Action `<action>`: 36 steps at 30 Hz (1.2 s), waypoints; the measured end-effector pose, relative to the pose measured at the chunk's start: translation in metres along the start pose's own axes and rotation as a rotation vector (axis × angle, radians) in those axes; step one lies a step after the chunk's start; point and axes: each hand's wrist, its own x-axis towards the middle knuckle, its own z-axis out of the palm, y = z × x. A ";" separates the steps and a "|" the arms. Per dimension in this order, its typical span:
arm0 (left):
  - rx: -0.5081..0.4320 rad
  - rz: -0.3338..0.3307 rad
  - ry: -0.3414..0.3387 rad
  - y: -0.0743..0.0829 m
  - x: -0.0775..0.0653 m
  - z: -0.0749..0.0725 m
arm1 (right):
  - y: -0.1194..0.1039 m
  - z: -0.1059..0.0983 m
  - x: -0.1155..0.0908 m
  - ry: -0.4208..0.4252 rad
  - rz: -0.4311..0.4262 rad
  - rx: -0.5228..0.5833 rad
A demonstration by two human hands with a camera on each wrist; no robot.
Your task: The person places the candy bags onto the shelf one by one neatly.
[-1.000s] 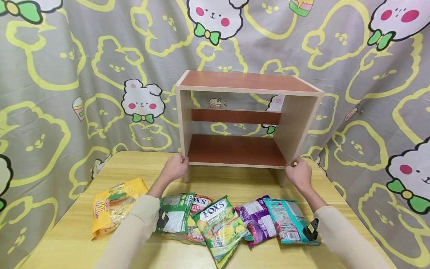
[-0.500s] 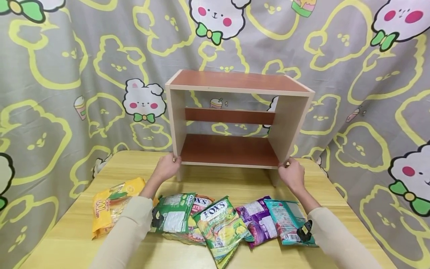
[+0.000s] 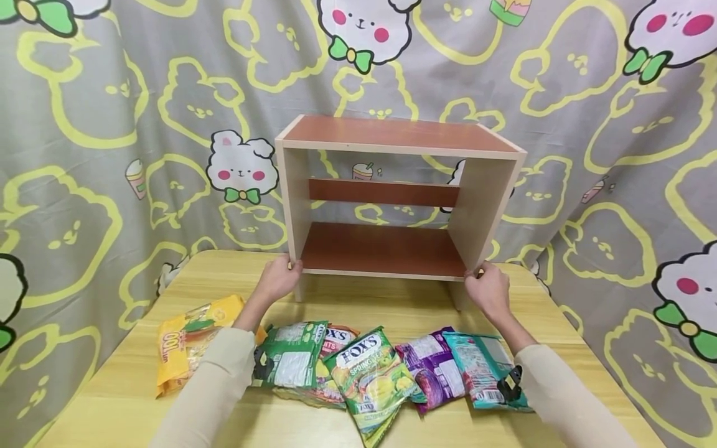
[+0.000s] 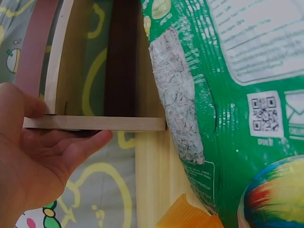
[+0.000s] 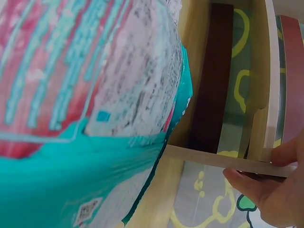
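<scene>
A small two-tier wooden shelf (image 3: 400, 134), with brown boards and pale side panels, is upright at the back middle of the table. My left hand (image 3: 280, 278) grips its left side panel near the lower board. The left wrist view has the thumb of the left hand (image 4: 35, 152) on one face of that panel and the fingers against the other. On the opposite side, my right hand (image 3: 489, 287) holds the right panel at the same height. In the right wrist view, the right hand (image 5: 273, 183) pinches the panel's edge between thumb and fingers.
Candy bags lie before the shelf on the wooden table (image 3: 313, 429): yellow (image 3: 193, 345), green (image 3: 294, 358), fruit-printed (image 3: 372, 379), purple (image 3: 434, 370) and teal (image 3: 484, 367). Another bag is partly covered. A patterned curtain (image 3: 196, 112) hangs behind and at both sides.
Both hands moved the shelf a little to the left between one second and half a second ago. Since then the shelf and hands have stayed nearly still. The bags lie as before.
</scene>
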 end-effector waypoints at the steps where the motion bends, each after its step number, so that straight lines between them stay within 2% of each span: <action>1: -0.001 -0.003 0.003 0.000 0.000 0.001 | 0.001 0.000 0.001 -0.009 0.000 -0.001; 7: -0.001 0.005 0.004 0.000 0.001 0.003 | 0.001 -0.003 0.003 -0.061 0.009 -0.014; 28: 0.023 0.027 0.025 0.004 0.000 0.005 | 0.001 -0.007 0.006 -0.109 0.020 -0.003; 36: 0.006 0.012 -0.003 0.006 0.002 0.002 | 0.002 -0.006 0.005 -0.113 0.008 -0.015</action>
